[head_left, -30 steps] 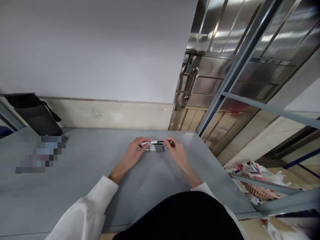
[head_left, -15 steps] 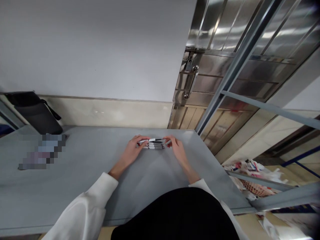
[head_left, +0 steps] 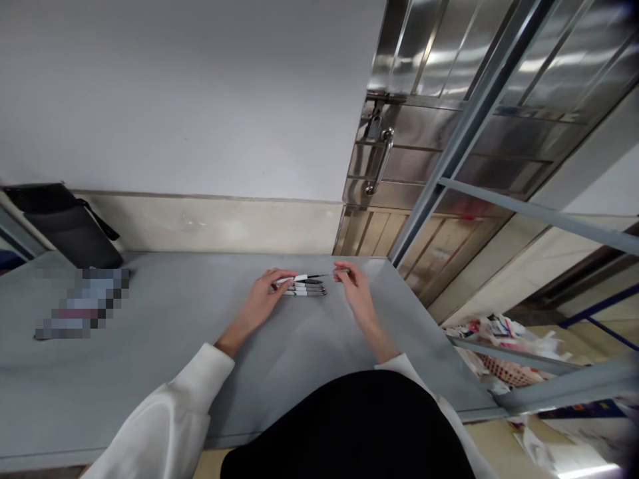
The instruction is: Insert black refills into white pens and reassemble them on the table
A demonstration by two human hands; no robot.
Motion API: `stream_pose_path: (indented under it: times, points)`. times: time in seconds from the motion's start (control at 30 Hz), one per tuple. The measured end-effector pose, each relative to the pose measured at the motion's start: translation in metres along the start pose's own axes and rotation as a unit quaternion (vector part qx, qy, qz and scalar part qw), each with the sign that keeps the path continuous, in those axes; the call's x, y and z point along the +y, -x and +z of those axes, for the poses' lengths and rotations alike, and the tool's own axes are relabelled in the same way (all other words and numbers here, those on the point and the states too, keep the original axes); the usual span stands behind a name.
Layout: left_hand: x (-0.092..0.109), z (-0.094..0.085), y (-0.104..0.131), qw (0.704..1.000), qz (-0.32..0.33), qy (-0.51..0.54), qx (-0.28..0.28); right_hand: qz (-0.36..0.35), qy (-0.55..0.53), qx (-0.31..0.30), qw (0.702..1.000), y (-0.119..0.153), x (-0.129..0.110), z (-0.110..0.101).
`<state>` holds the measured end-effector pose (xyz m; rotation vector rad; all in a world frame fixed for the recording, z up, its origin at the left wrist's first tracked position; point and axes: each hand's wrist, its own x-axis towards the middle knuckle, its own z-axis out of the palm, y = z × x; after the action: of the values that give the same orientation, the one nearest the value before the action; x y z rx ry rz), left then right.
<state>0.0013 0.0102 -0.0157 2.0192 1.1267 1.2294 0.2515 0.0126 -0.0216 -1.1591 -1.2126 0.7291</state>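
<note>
Several white and dark pens (head_left: pixel 309 291) lie side by side on the grey table (head_left: pixel 164 372). Above their far side, my left hand (head_left: pixel 269 291) pinches a white pen barrel (head_left: pixel 301 277) whose thin dark part points right. To the right of the pens, my right hand (head_left: pixel 352 283) has its fingers pressed together at a small piece near that pen's tip, too small to name. My left fingers partly cover the left ends of the pens.
A dark bottle with a strap (head_left: pixel 74 229) leans at the back left, with a blurred flat item (head_left: pixel 84 303) in front of it. A metal frame post (head_left: pixel 449 166) rises at the back right corner. Plastic bags in a basket (head_left: pixel 514 352) are beyond the right edge.
My right hand has moved slightly right and up, away from the ends of the pens. The view has shifted a little; my left hand still holds the pen barrel.
</note>
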Motion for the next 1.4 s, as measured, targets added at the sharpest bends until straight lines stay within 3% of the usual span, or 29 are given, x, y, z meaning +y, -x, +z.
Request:
stream_pose_path:
  times: [0.53,1.4]
  points:
    - [0.0018,-0.0008,0.0006,1.000,-0.005,-0.003,-0.003,0.018,-0.015,-0.026,0.999,0.0020,-0.0014,-0.0002]
    - [0.0027,-0.0018,-0.0002,1.000,-0.018,0.004,-0.005,0.031,-0.042,-0.011,0.999,0.0002,-0.0030,0.0007]
